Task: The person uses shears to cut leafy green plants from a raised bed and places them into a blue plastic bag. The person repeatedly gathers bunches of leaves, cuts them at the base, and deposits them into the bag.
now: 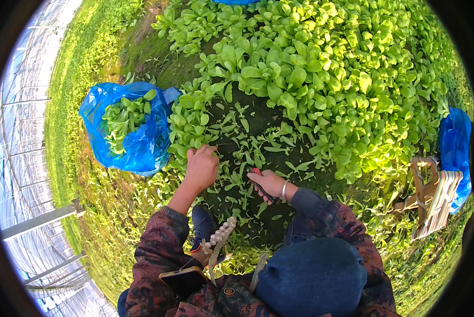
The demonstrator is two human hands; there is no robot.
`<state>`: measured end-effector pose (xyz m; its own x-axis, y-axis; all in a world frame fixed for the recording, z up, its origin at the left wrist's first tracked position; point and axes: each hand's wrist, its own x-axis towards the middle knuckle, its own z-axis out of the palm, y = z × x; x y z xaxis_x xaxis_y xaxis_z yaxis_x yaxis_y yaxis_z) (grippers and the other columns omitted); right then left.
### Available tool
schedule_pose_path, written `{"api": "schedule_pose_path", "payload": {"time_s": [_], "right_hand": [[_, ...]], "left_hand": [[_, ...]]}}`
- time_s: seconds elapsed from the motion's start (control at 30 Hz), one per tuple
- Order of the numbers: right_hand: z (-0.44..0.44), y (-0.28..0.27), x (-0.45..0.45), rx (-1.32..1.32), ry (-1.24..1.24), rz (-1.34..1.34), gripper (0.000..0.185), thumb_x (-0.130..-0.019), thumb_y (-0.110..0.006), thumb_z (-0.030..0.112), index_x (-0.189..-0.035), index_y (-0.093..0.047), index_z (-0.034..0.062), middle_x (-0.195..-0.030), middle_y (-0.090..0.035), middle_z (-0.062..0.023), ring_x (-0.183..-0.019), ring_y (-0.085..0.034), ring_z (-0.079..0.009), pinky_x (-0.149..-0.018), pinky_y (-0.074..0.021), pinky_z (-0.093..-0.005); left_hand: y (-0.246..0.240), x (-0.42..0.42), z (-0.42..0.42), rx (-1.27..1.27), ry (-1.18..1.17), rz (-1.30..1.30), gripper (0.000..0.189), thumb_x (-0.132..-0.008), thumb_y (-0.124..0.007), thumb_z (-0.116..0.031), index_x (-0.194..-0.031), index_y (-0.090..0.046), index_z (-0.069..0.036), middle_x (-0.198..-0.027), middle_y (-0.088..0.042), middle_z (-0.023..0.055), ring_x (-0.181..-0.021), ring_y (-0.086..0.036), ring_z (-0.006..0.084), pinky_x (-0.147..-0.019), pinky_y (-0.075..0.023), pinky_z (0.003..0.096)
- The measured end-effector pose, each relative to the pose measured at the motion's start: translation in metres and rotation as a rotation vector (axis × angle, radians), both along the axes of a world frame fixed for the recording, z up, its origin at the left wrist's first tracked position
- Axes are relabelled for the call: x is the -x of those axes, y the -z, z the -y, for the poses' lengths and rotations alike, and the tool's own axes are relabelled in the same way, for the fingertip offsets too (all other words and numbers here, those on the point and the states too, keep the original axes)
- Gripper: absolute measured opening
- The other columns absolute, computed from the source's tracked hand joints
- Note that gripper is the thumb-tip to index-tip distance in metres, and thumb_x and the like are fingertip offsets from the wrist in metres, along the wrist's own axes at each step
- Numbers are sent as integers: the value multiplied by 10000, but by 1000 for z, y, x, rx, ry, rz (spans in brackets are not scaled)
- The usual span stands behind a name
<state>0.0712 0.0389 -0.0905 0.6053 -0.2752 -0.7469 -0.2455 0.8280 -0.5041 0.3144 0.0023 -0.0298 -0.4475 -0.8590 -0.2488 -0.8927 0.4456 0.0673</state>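
Note:
My left hand (203, 167) reaches to the edge of a row of leafy green plants (189, 130). Its fingers curl beside the leaves, and whether they pinch a stem is hidden. In my right hand (269, 183) is a small hand tool (256, 172) with a red and black handle; its working end is hard to make out. Dark soil (237, 150) strewn with loose cut leaves lies between and beyond both hands. To the left of my left hand, an open blue plastic bag (146, 148) holds picked greens (126, 115).
Dense greens (340, 87) cover the ground ahead and to the right. A folding stool (437, 202) with a striped seat stands at right, near another blue bag (454, 138). A phone (186, 280) hangs at my front. Greenhouse framing (39, 220) runs along the left.

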Motion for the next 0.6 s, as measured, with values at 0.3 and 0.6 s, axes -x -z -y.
{"api": "schedule_pose_path", "payload": {"time_s": [0.3, 0.6], "right_hand": [[5, 0, -22, -72, -116, 115, 562, -939, -495, 575, -831, -514, 24, -645, -593, -88, -485, -622, -212, -435, -561, -376], [24, 9, -59, -117, -199, 97, 627, -921, -477, 596, -909, -507, -31, -731, -624, -151, -593, -681, -292, -497, -591, -450]], "left_hand": [[-13, -25, -7, -85, 116, 165, 119, -691, -623, -86, -776, -705, -70, -1252, -612, 105, -1216, -511, 291, -972, -329, 516], [5, -24, -2, -90, 75, 268, 173, -705, -611, -53, -862, -678, -73, -996, -629, 86, -1078, -548, 294, -994, -310, 580]]}}
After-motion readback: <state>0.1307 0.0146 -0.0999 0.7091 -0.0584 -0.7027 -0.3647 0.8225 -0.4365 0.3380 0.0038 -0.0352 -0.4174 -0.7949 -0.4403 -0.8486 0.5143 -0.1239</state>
